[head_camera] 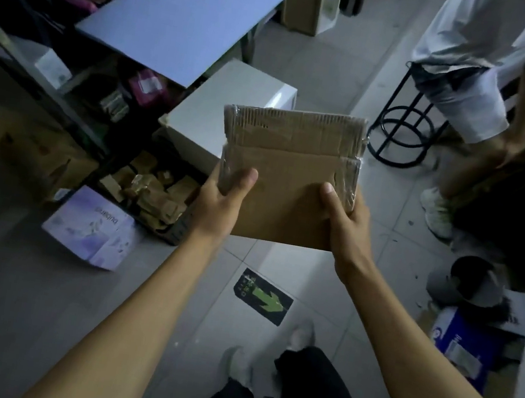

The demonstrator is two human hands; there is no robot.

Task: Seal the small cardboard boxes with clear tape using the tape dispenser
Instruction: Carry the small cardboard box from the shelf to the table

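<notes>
A flat cardboard box (286, 175) is held up in the air in front of the person, above a tiled floor (311, 66), with both arms stretched forward. The left hand (220, 197) grips the box at its lower left edge, thumb pressed on the top face and the other fingers curled out of sight beneath. The right hand (345, 218) grips the lower right edge in the same way, thumb on top, fingers hidden under the cardboard. Clear tape (349, 174) shines along the left and right edges of the box, and a flap seam runs across the upper half of its top face. Beyond the box stands a white case (230, 109) on the floor, partly under a pale desk (186, 17) that carries a small brown box near its far end. To the left, a dark shelf rack (52, 72) holds mixed goods, and a crate of small brown packages (153, 192) sits at its foot, just beside a lilac printed carton (92, 231). A green arrow sticker (263, 296) lies on the floor below the box. At the upper right another person in pale shorts (463, 102) sits on a black stool (400, 131).
</notes>
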